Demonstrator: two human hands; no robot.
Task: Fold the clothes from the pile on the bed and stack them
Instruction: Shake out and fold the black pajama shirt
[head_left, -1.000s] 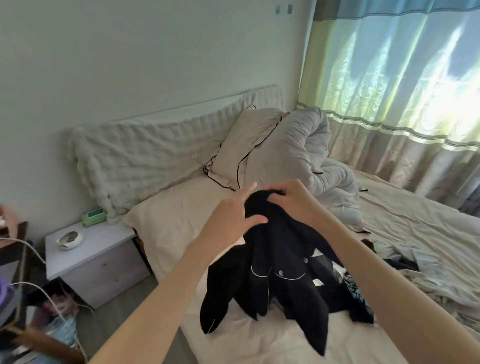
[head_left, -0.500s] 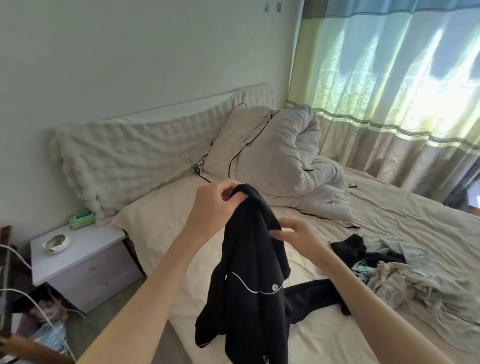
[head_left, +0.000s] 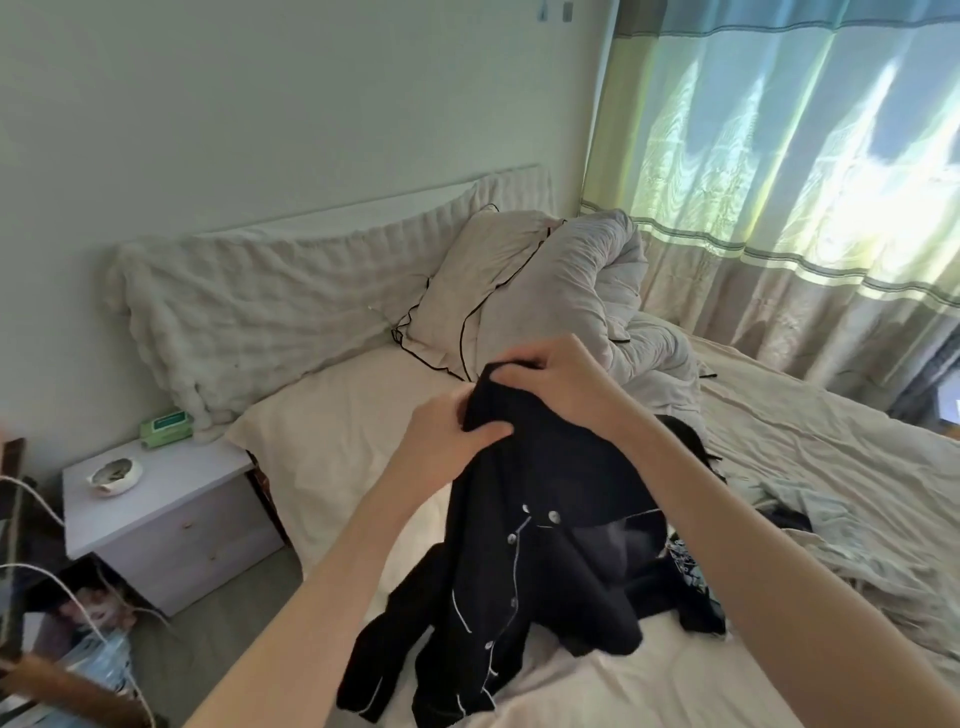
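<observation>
Right hand has rejoined left hand at frame centre; both pinch the black white-piped button-up pyjama shirt top edge. Likely orienting before folding.

This is a bedroom in a home, with a big bed with a soft headboard, a pillow and a bunched-up blanket, a small nightstand beside it, and long curtains over a sunny window.
</observation>
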